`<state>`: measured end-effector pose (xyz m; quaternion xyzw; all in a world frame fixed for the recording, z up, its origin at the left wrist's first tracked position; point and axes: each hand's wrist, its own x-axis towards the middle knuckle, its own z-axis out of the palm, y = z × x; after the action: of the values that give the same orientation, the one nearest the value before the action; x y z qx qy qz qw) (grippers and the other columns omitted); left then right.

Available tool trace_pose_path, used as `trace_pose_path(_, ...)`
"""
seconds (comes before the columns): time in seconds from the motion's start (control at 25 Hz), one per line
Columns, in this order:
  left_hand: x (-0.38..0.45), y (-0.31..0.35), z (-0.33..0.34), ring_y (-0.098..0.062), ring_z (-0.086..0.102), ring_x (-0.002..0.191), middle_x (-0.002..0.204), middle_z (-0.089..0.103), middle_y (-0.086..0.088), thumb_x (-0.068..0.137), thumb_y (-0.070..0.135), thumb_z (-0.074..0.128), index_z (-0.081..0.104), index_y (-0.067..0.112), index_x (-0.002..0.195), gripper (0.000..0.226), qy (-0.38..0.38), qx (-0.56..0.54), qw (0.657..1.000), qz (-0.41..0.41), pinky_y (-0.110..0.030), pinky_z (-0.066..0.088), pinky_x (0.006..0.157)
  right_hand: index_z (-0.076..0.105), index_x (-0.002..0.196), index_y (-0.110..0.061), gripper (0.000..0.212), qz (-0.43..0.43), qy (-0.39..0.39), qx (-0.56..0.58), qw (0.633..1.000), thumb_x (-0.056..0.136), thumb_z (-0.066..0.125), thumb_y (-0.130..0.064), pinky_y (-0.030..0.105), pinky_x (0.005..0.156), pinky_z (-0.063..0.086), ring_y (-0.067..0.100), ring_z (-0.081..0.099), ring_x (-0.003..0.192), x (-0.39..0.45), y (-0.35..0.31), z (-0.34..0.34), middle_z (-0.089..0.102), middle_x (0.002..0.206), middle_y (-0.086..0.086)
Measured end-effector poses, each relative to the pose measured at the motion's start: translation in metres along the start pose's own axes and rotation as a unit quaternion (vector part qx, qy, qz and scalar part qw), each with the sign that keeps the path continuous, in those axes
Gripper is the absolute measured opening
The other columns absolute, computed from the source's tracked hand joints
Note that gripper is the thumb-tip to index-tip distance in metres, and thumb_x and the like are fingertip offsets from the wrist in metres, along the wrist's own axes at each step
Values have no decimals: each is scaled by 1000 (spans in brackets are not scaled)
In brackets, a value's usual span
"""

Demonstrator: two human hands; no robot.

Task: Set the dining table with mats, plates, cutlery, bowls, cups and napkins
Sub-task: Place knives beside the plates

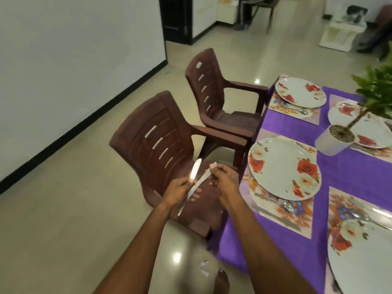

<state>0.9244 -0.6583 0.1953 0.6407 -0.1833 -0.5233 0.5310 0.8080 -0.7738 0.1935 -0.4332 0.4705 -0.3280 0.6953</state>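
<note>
My left hand (180, 190) is closed around two pieces of steel cutlery over the near chair, left of the table. One is a knife (196, 169) whose shiny blade points up. The other is a second knife (201, 181) lying slanted across my fingers, and my right hand (224, 179) pinches its upper end. On the purple tablecloth (350, 179) lie floral mats (282, 219) with flowered white plates: a near plate (284, 166), a far plate (300, 92) and a large one (364, 264) at the bottom right. A spoon (289, 206) rests on the near mat.
Two brown plastic chairs, a near chair (154, 141) and a far chair (212, 92), stand along the table's left side. A white potted plant (333, 141) sits mid-table beside more plates (369, 132). To the left are beige floor tiles and a white wall. A seated person's legs show far back.
</note>
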Motion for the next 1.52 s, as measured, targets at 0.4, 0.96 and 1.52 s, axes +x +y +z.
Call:
trace_pose_path(0.4, -44, 113, -287, -10, 63, 68, 92, 71, -12, 99, 2, 53, 65, 6, 98, 13, 92, -34, 991, 94, -20, 42, 56, 65, 91, -6, 14, -1, -79, 214, 974, 100, 60, -16, 23, 60, 54, 16, 65, 66, -41, -10, 278, 69, 79, 13)
trace_pose_path(0.96, 117, 247, -471, -8, 58, 66, 89, 66, -11, 103, 13, 57, 48, 11, 98, 11, 125, -90, 974, 166, -27, 45, 72, 62, 100, -2, 4, -117, -71, 146, 980, 96, 64, -3, 30, 80, 59, 26, 69, 78, 133, -61, 489, 72, 101, 28)
trace_pose_path(1.52, 474, 433, -460, -10, 45, 60, 77, 50, 3, 103, -4, 46, 43, 18, 85, 28, -82, -116, 986, 83, -16, 38, 52, 62, 94, -4, 6, -142, 177, 268, 937, 99, 59, -3, 23, 60, 54, 23, 69, 72, 408, -169, 541, 76, 83, 12)
